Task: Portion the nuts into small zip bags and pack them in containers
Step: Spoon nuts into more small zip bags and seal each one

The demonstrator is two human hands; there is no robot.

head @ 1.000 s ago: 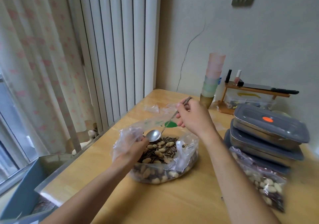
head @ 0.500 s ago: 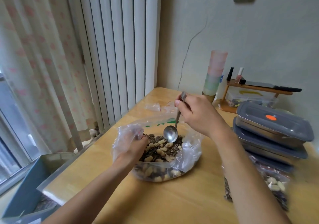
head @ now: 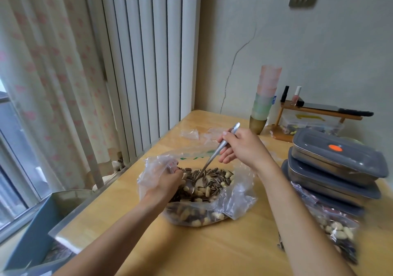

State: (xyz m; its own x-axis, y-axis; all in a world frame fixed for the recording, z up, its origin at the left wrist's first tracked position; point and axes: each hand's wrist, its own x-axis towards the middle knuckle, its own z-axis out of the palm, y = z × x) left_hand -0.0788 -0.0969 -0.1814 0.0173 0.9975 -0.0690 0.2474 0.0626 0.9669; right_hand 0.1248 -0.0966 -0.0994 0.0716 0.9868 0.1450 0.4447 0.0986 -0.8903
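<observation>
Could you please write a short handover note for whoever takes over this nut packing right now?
Left hand grips the rim of the big bag, holding it open.
Right hand holds the spoon, its bowl dug into the nuts and seeds.
Done: one filled zip bag lies at the right, by the stacked lidded containers.
Left: lift the scoop, fill the empty small bags behind, seal them, pack them in containers.

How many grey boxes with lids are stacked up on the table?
3 at least: the top grey-lidded metal container with an orange dot, a second beneath, and a third's lid edge lowest, mostly hidden.
</observation>
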